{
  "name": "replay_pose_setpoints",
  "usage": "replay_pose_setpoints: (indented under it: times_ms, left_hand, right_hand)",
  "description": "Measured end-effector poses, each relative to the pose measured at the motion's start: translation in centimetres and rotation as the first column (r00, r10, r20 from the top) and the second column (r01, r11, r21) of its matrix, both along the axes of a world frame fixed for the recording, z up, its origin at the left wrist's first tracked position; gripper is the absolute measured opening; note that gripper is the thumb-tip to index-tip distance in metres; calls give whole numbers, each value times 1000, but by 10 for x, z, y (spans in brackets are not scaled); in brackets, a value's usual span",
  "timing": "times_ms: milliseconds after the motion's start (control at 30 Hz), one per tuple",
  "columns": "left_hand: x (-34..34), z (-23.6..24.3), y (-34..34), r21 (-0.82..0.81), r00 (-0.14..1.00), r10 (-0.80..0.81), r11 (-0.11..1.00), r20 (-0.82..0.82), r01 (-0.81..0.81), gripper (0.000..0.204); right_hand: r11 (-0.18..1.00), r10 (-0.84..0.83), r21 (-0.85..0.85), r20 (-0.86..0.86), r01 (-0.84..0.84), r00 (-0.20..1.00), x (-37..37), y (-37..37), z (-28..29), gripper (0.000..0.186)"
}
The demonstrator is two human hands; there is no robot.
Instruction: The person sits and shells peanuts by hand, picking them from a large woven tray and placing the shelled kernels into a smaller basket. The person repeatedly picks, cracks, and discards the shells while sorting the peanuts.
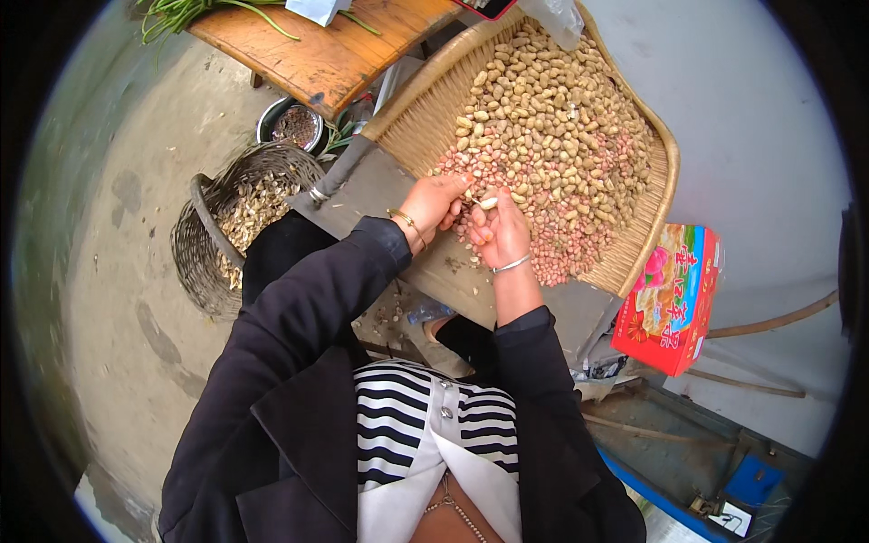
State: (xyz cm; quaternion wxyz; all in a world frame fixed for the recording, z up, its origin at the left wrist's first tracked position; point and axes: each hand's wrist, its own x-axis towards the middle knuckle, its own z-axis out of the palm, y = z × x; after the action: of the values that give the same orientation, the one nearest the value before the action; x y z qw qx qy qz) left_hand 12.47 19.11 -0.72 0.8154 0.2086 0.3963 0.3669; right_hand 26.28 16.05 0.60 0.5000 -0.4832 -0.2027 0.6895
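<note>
My right hand [504, 237] pinches a pale peanut shell [489, 204] between thumb and finger. Close beside it, my left hand [438, 204] has its fingers closed, and whatever they may hold is too small to make out. Both hands are over the near edge of a wide woven winnowing basket [671, 195]. Unshelled peanuts [543, 101] are heaped in its far part. Pink shelled kernels [559, 244] spread along the nearer side, right by my fingers.
To the left on the floor stands a wicker basket [201, 262] of empty shells. Behind it are a round pot [317, 134] and a wooden bench [299, 54] with green stalks [176, 14]. A red box [654, 337] is at the right, beside the winnowing basket.
</note>
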Motion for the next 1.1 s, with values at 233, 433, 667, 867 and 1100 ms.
replay_pose_setpoints:
  times_ms: [233,433,667,867,1100]
  left_hand:
    - [-11,-8,26,572,846,325,820,-424,-28,26]
    - [-15,9,24,49,982,165,984,91,-170,19]
    - [-20,5,27,-114,875,154,987,459,-114,23]
    - [-11,4,19,19,970,-139,990,199,138,23]
    - [-2,-1,2,-45,906,-191,974,377,223,24]
  right_hand:
    - [948,-77,241,806,-206,586,25,42,-7,19]
    - [832,-319,50,858,-553,-402,-3,90,6,16]
    - [815,-332,375,927,-442,174,6,81,22,12]
    - [756,-110,381,876,-532,470,2,34,19,15]
    - [780,-134,368,888,-506,439,5,4,27,16]
